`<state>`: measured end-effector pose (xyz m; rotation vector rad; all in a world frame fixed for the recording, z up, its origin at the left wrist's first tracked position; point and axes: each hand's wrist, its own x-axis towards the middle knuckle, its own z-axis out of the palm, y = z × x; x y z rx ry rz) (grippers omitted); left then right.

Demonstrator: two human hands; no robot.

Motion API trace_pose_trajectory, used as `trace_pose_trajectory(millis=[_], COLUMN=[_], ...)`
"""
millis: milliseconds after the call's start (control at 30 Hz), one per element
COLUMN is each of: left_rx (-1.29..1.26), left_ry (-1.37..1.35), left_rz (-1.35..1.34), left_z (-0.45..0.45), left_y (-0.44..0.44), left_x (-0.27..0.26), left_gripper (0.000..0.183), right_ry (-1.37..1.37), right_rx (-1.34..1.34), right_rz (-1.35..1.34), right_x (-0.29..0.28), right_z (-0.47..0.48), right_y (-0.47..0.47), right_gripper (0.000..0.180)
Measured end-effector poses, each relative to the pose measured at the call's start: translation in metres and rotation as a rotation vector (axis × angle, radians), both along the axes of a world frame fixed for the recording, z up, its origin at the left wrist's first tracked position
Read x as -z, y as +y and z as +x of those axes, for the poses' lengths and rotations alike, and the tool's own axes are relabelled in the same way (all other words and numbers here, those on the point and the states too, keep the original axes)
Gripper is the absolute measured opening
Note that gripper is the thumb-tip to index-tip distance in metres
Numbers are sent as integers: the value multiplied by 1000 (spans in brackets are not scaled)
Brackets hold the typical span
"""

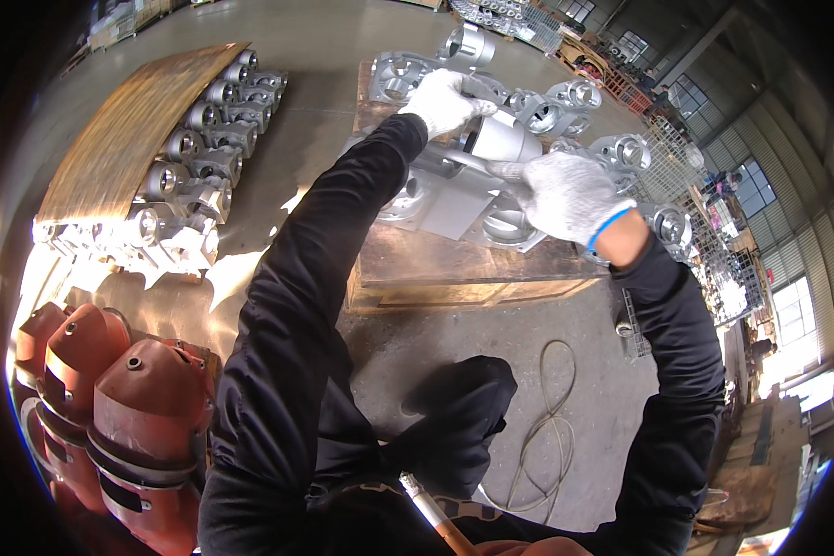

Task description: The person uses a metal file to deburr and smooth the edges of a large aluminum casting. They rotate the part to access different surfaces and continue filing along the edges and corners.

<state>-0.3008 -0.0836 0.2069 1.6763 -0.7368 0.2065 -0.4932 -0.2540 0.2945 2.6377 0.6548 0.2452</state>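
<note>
My left hand point(445, 105), in a white knit glove, grips the far left side of a silvery metal casting point(507, 139) with a cylindrical body. My right hand point(570, 193), in a similar glove with a blue cuff edge, holds the near right side, its fingers pointing left. A pale bar-like piece point(462, 157) runs between the hands; whether it belongs to the casting is unclear. Underneath lies a flat metal casting point(452, 205) with round openings, on a wooden crate top point(424, 260). My fingertips are partly hidden and slightly blurred.
More castings point(542, 111) crowd the crate's far side. At left, rows of castings point(208, 132) flank a wooden board point(132, 132). Red-brown metal housings point(146, 403) stand near my left. A looped cable point(549, 417) lies on the floor. A lit cigarette point(431, 511) juts in below.
</note>
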Motion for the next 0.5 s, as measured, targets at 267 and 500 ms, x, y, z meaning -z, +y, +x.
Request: trace_pose_trajectory(millis=[267,500], left_rx=[-137,-511], left_ry=[-72,-133], left_rz=[-142,-428], left_z=[-12,-72], left_y=[19,40], left_x=[-12,63], left_gripper=[20,20], right_ry=[-35,-148], right_rx=[-118,-318], right_rz=[52,16], right_x=[-15,-13], right_z=[-3,-4], right_y=[11,10], right_gripper=[42,40])
